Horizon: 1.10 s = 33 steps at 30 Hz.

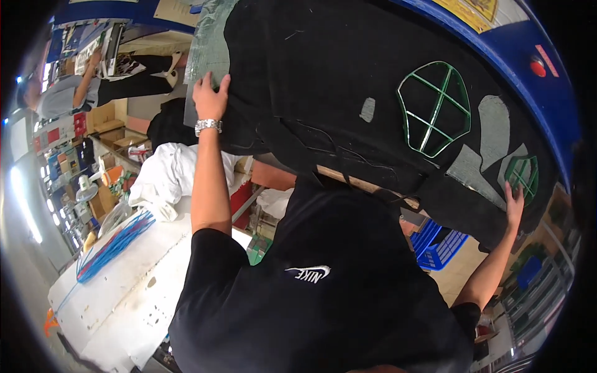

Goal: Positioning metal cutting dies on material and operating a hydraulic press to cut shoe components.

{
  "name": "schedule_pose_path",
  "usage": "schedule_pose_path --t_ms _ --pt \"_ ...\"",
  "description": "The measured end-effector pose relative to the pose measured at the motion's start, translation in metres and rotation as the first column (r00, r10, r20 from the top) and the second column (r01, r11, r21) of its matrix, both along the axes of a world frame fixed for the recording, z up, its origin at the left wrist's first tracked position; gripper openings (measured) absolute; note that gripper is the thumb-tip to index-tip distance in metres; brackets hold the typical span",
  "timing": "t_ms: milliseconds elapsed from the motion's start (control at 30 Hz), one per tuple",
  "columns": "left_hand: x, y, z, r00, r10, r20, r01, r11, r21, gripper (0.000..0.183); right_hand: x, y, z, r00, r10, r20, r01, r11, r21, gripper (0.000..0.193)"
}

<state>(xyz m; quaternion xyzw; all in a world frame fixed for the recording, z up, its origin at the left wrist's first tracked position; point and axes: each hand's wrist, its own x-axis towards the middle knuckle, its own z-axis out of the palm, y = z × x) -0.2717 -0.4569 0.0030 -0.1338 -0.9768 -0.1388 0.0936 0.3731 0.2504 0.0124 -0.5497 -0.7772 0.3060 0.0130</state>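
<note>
Black sheet material is spread over the work surface in front of me. My left hand, with a metal watch at the wrist, lies with fingers spread at the sheet's left edge, beside a grey-green translucent board. At the far right, my right hand has its fingers at the lower left rim of a small green frame-like cutting die; part of the grip is hard to see. A larger green cutting die with crossed bars lies on the sheet, touched by neither hand.
Grey cutout gaps show in the sheet near the dies. A blue machine body with a red button borders the far right. Blue strands lie on a white table at left, near white cloth. A blue crate stands below; another person works far left.
</note>
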Motion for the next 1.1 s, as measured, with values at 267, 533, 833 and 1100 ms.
schedule_pose_path --t_ms 267,533,833,1100 --pt "0.011 0.033 0.032 0.948 0.012 0.318 0.033 0.99 -0.137 0.059 -0.059 -0.009 -0.033 0.878 -0.261 0.401 0.105 0.923 0.37 0.114" --pt "-0.043 -0.017 0.023 0.829 -0.181 0.53 0.035 0.961 0.275 0.038 -0.022 0.015 -0.054 0.811 -0.097 0.577 -0.143 0.923 0.356 0.067" --pt "-0.066 -0.02 0.028 0.767 -0.186 0.614 0.006 0.959 0.284 0.039 -0.034 0.013 -0.039 0.88 -0.216 0.423 0.04 0.921 0.387 0.116" --pt "-0.037 -0.058 0.039 0.601 -0.15 0.785 0.025 0.985 0.169 0.068 -0.042 0.009 -0.033 0.939 -0.192 0.285 0.077 0.925 0.371 0.099"
